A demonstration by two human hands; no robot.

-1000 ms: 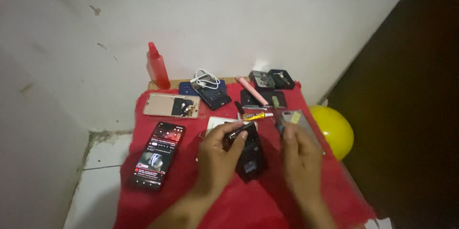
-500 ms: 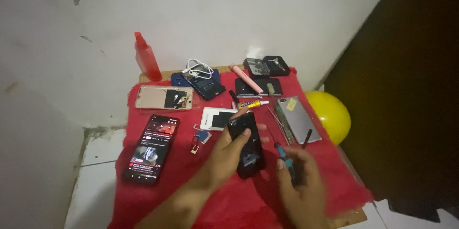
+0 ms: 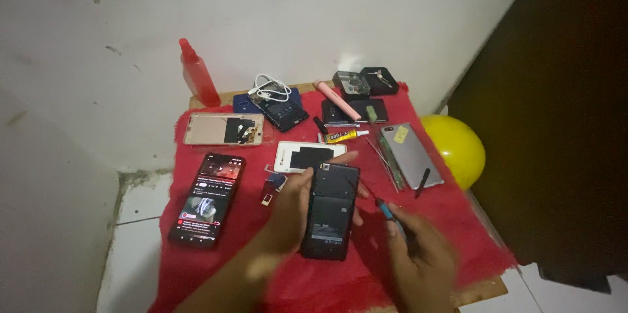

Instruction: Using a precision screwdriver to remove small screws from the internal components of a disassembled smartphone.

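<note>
My left hand (image 3: 296, 211) grips the left edge of an opened black phone (image 3: 331, 210) that lies back-up on the red cloth (image 3: 458, 221). My right hand (image 3: 422, 257) holds a small blue-handled screwdriver (image 3: 387, 209), its tip pointing toward the phone's right edge. The hand is blurred from motion.
A lit phone (image 3: 208, 198) lies at the left, a white phone (image 3: 307, 156) above the hands, a gold back cover (image 3: 224, 128) and a silver phone (image 3: 412, 154) nearby. A red spray bottle (image 3: 198, 81), glue tube (image 3: 344, 136), cable (image 3: 270, 87), pink tool (image 3: 337, 100) and yellow balloon (image 3: 458, 148) surround them.
My right hand has dropped from the tools near the silver phone to the lower right with the screwdriver. My left hand has slid the black phone down and settled on it.
</note>
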